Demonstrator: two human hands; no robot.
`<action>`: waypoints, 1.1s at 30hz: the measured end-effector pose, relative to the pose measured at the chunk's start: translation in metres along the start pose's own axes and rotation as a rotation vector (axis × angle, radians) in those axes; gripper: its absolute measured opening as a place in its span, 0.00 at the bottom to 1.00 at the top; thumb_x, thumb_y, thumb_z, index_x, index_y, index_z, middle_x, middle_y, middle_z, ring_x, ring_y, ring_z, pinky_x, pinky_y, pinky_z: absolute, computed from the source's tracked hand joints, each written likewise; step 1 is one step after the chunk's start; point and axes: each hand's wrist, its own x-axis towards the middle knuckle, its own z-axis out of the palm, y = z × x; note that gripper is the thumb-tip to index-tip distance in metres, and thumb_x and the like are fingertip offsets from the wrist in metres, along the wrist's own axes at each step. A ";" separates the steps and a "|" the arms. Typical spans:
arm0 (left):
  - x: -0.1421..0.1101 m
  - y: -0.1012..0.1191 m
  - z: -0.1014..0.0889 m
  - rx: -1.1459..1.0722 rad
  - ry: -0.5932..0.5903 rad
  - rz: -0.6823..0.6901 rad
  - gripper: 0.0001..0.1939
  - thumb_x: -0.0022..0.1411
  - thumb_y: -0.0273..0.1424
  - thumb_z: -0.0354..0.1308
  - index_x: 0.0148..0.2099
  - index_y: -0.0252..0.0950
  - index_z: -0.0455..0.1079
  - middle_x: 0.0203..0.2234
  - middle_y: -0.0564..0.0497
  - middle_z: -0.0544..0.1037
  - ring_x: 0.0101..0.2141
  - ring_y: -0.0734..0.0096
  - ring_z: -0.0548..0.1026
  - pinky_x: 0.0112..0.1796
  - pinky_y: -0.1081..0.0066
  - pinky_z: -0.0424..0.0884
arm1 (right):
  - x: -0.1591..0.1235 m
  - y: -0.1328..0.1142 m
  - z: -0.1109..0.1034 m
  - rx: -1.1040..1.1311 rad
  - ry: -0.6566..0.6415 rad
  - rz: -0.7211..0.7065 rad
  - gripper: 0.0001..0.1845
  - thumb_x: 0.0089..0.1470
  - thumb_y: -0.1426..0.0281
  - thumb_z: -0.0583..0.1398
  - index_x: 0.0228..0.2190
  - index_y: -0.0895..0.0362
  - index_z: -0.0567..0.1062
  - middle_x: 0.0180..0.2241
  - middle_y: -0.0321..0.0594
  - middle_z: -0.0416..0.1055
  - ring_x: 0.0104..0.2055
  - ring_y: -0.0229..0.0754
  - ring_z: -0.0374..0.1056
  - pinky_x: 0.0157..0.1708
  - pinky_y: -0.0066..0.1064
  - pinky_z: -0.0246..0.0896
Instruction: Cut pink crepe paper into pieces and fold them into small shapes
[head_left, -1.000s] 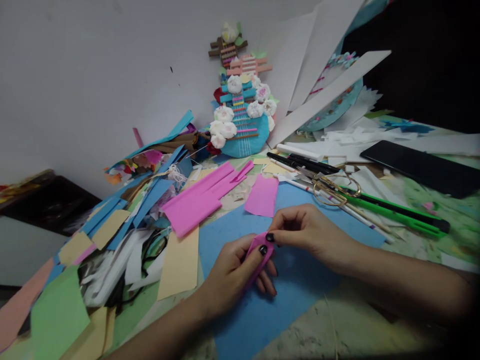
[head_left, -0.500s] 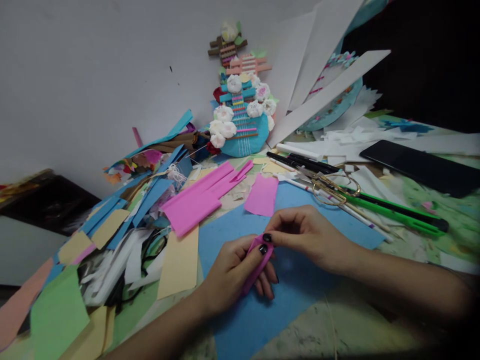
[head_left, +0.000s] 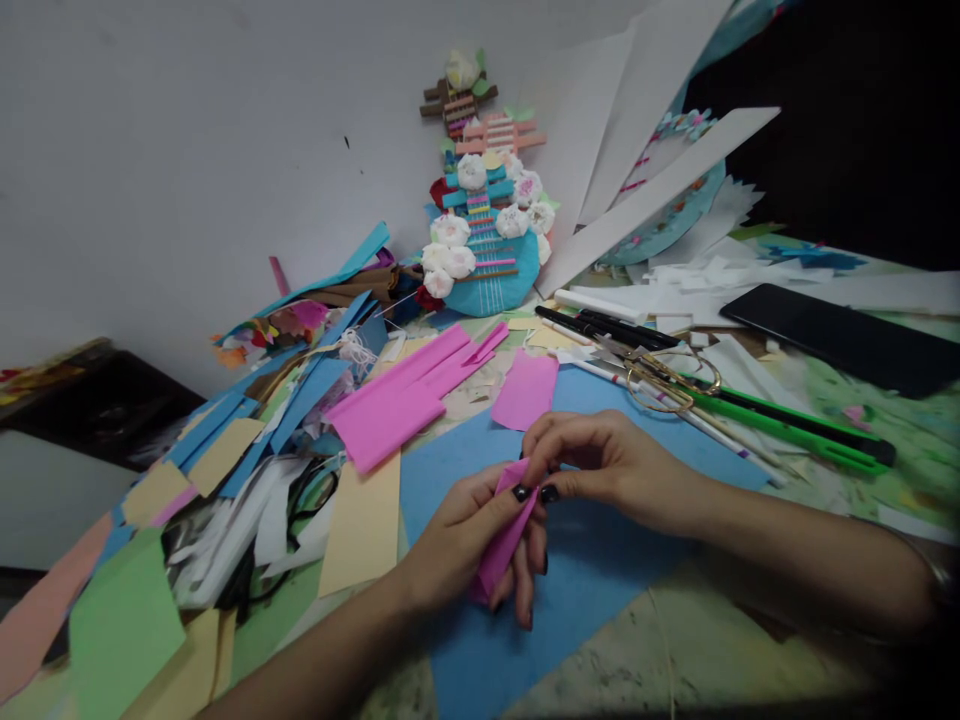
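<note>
A folded piece of pink crepe paper [head_left: 498, 553] lies across the fingers of my left hand [head_left: 469, 525], with the thumb pressed down on it. My right hand [head_left: 607, 470] pinches the upper end of that piece, its thumb and forefinger close to the left thumb. Both hands are above a blue paper sheet [head_left: 577, 610]. Just beyond them is a small cut pink piece [head_left: 525, 388], and to its left a larger folded pink sheet [head_left: 397, 400].
Gold-handled scissors [head_left: 660, 385], black pens [head_left: 622, 330] and a green cutter [head_left: 795, 425] lie to the right, near a black phone [head_left: 847, 335]. Paper scraps [head_left: 124, 605] are heaped on the left. A blue paper guitar with white flowers [head_left: 495, 270] leans against the wall.
My right fingers have shifted slightly left along the upper end of the pink paper. My left fingers have curled lower, and more of the paper's lower part shows.
</note>
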 end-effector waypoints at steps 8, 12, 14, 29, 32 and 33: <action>-0.002 -0.003 0.004 0.070 -0.066 -0.059 0.15 0.60 0.38 0.57 0.41 0.36 0.57 0.25 0.53 0.73 0.14 0.79 0.72 0.12 0.84 0.58 | -0.003 -0.003 0.005 -0.106 0.020 -0.037 0.04 0.50 0.76 0.59 0.27 0.59 0.74 0.30 0.38 0.69 0.32 0.37 0.66 0.36 0.32 0.61; -0.004 -0.005 0.008 0.242 -0.012 -0.075 0.12 0.65 0.39 0.51 0.41 0.36 0.56 0.25 0.54 0.71 0.13 0.84 0.68 0.12 0.84 0.56 | -0.004 -0.001 0.007 -0.094 0.058 -0.020 0.05 0.50 0.75 0.59 0.32 0.59 0.74 0.32 0.38 0.71 0.34 0.37 0.67 0.37 0.32 0.62; -0.005 -0.004 0.008 0.328 0.021 -0.057 0.12 0.66 0.41 0.48 0.40 0.35 0.57 0.25 0.54 0.70 0.14 0.85 0.67 0.13 0.83 0.55 | -0.003 0.000 0.006 -0.095 0.087 -0.003 0.05 0.50 0.74 0.60 0.32 0.59 0.74 0.31 0.39 0.72 0.33 0.38 0.67 0.36 0.32 0.63; -0.003 0.016 -0.003 0.560 0.578 0.282 0.08 0.58 0.30 0.59 0.39 0.33 0.75 0.28 0.48 0.80 0.25 0.71 0.77 0.25 0.75 0.72 | 0.004 0.000 -0.011 -0.073 0.331 0.010 0.05 0.47 0.72 0.61 0.30 0.56 0.77 0.30 0.38 0.72 0.32 0.37 0.67 0.35 0.31 0.64; -0.002 0.018 -0.003 0.510 0.583 0.276 0.07 0.56 0.28 0.61 0.38 0.33 0.76 0.27 0.49 0.80 0.28 0.69 0.79 0.27 0.74 0.74 | 0.004 0.001 -0.010 -0.074 0.317 0.034 0.05 0.46 0.71 0.62 0.30 0.57 0.76 0.31 0.39 0.73 0.34 0.38 0.68 0.36 0.31 0.63; -0.002 0.018 -0.002 0.503 0.576 0.266 0.06 0.55 0.28 0.61 0.37 0.33 0.76 0.28 0.49 0.80 0.28 0.68 0.79 0.28 0.74 0.75 | 0.003 0.001 -0.010 -0.072 0.307 0.046 0.05 0.46 0.71 0.62 0.30 0.57 0.76 0.31 0.39 0.73 0.34 0.38 0.68 0.36 0.31 0.63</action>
